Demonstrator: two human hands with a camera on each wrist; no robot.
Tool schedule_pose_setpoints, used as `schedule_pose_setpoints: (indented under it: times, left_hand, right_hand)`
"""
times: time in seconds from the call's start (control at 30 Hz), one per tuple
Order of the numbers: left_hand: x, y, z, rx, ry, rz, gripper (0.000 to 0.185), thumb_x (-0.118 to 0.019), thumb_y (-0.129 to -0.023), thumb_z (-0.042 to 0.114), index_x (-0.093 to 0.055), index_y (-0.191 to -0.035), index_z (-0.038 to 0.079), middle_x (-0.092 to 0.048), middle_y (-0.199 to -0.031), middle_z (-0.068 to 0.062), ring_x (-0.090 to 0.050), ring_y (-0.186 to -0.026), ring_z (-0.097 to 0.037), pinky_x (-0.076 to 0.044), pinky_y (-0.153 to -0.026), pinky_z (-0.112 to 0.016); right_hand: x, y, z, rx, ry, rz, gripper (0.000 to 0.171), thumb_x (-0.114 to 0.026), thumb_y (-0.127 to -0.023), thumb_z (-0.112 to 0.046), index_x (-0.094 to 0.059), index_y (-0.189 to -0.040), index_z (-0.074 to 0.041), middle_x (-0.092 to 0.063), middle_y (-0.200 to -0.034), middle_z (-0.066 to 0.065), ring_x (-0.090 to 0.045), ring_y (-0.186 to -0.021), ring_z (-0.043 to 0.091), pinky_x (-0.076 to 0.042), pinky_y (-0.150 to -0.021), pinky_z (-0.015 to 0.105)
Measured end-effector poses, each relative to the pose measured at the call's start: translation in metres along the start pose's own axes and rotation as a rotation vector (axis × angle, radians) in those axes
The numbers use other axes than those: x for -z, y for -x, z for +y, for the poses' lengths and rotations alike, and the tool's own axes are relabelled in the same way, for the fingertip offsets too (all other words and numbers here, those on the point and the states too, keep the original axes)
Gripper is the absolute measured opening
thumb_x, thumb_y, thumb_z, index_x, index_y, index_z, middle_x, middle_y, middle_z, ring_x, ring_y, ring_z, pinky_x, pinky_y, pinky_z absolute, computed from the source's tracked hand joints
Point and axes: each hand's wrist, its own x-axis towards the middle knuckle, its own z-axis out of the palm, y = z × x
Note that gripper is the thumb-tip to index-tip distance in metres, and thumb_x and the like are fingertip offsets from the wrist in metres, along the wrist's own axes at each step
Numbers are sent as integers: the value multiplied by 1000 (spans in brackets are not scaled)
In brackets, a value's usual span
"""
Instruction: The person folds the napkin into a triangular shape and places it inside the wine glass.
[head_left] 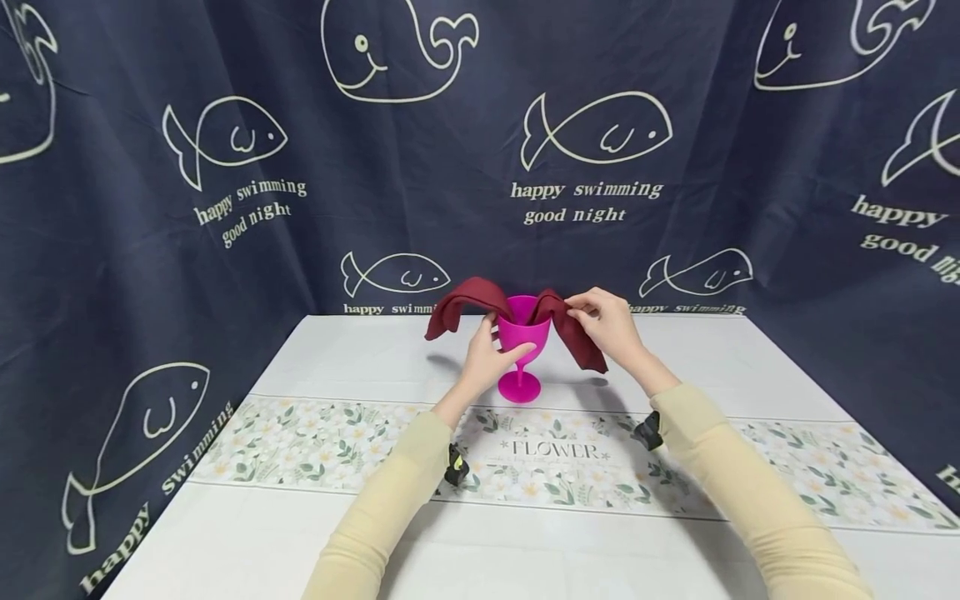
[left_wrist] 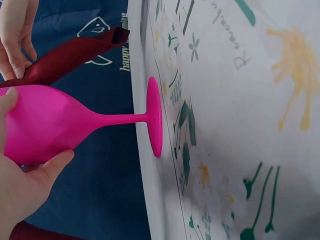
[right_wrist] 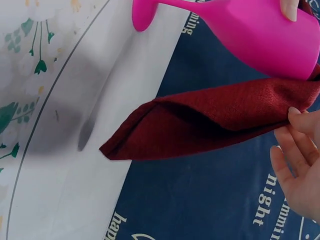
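Note:
A bright pink stemmed goblet (head_left: 519, 335) stands upright on the table. A dark red cloth napkin (head_left: 474, 293) is tucked into its bowl, with one end draped over each side of the rim. My left hand (head_left: 483, 357) grips the bowl, its thumb across the front. With thumb and fingertips, my right hand (head_left: 606, 323) pinches the edge of the right napkin end near the rim. That end hangs down as a loose fold, seen closely in the right wrist view as a folded cloth flap (right_wrist: 200, 117). The part of the napkin deep in the bowl is hidden.
A white table cover (head_left: 360, 354) lies beneath, with a floral band (head_left: 322, 442) printed with the word FLOWER. Dark blue curtains (head_left: 450, 167) with fish drawings hang behind and at both sides. Black camera straps (head_left: 456, 467) sit at the wrists.

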Motion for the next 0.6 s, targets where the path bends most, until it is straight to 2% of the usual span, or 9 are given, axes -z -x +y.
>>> schedule_pose_setpoints:
  times: [0.23,0.33,0.47,0.53,0.6]
  left_hand:
    - [1,0,-2,16,24,-9,81,-72,-68,37,-30,-132,11,-47,-123,-10,-50,-108,-24,-47,-84,-30]
    - [4,3,6,41,47,-16,79,-73,-68,32,-31,-132,9,-47,-123,-12,-51,-108,-26,-47,-84,-33]
    - [8,5,8,80,67,-15,76,-74,-68,30,-35,-130,8,-48,-123,-11,-52,-107,-25,-46,-86,-37]
    - [9,4,0,71,65,-2,73,-73,-68,34,-39,-128,10,-50,-123,-8,-53,-106,-23,-47,-84,-36]
    - [13,6,1,57,84,10,66,-73,-69,32,-44,-125,8,-52,-121,-8,-56,-103,-24,-47,-83,-37]
  right_hand:
    - [-3,1,0,-7,-10,12,14,-68,-73,-4,-69,-87,-6,-63,-76,4,-57,-63,13,-44,-56,15]
    - [-3,2,0,-11,-12,15,13,-68,-73,-5,-68,-86,-5,-63,-76,5,-58,-63,14,-44,-56,14]
    - [-2,4,2,-8,-21,23,12,-68,-74,-6,-68,-86,-5,-64,-76,5,-59,-63,15,-46,-57,17]
    - [-1,5,3,-3,-27,28,12,-68,-74,-6,-68,-85,-5,-64,-76,5,-59,-63,15,-47,-57,17]
    - [2,6,3,4,-35,36,12,-68,-73,-5,-68,-85,-4,-64,-75,6,-59,-63,15,-46,-57,16]
